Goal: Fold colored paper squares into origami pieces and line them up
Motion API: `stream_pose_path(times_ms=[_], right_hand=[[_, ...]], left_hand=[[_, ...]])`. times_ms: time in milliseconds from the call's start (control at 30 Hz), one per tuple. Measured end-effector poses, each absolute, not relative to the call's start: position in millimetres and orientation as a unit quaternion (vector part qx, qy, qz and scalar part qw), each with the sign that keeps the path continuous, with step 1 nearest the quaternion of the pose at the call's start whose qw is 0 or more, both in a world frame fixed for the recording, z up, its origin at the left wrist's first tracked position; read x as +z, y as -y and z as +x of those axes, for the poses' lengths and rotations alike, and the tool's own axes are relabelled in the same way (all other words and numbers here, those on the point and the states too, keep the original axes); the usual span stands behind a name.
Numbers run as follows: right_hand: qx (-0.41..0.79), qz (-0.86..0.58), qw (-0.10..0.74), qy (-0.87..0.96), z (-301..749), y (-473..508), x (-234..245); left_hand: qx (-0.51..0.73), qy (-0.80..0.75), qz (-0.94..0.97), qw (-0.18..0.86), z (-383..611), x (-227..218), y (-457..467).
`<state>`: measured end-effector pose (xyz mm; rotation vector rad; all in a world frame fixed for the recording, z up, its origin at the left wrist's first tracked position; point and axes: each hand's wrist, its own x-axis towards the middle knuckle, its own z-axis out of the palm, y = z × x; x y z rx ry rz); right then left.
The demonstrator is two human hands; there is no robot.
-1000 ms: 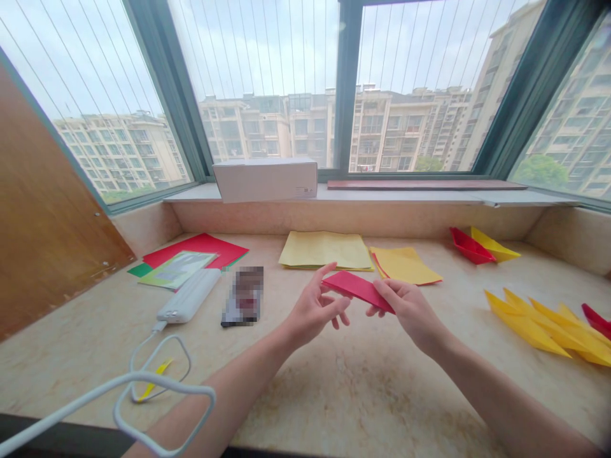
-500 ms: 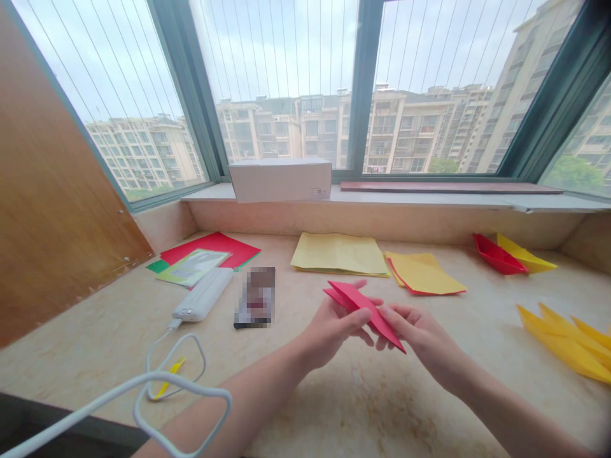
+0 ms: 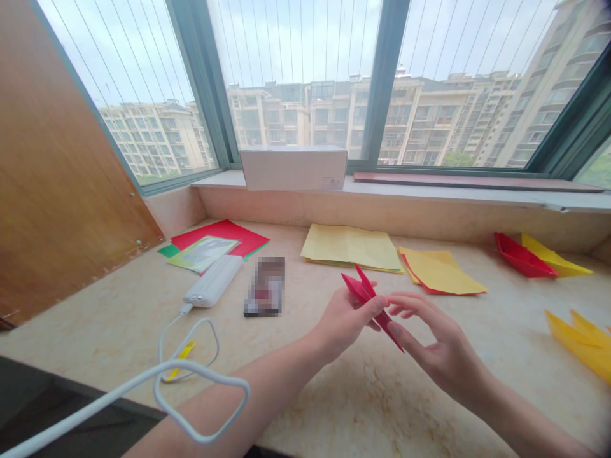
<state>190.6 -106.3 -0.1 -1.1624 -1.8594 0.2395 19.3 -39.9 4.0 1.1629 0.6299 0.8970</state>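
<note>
The left hand [image 3: 341, 324] pinches a folded red origami paper [image 3: 366, 294] between thumb and fingers, holding it above the stone counter [image 3: 382, 413]. The right hand [image 3: 442, 353] is half open just beside the paper; whether its fingertips touch it, I cannot tell. A yellow paper sheet [image 3: 442, 272] lies just beyond, beside a pale yellow paper stack [image 3: 351, 247].

The left hand [image 3: 341, 327] is hiding part of the folded red paper [image 3: 363, 294], while pixelation is obscuring the flat object [image 3: 265, 287].
</note>
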Motion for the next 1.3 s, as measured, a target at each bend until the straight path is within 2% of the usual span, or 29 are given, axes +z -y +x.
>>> stream_pose_path(times_ms=[233,567,833,1100,1300], right_hand=[[0.081,-0.428,0.463,0.772,192.0,107.4,1.6],[0.038,-0.447,0.463,0.764,199.0,106.3,2.8],[0.065,-0.478,0.387,0.786,194.8,107.0,1.0],[0.068,-0.488,0.396,0.775,194.7,105.3,-1.5],[0.062,-0.516,0.367,0.772,192.7,105.4,-2.4]], left_hand=[[0.409,-0.275,0.546,0.678,18.6,0.1,37.6],[0.398,-0.268,0.550,0.683,17.4,2.9,36.7],[0.371,-0.279,0.585,0.665,16.7,2.9,35.9],[0.376,-0.272,0.579,0.670,17.2,2.6,35.5],[0.395,-0.263,0.557,0.682,18.3,1.6,36.6]])
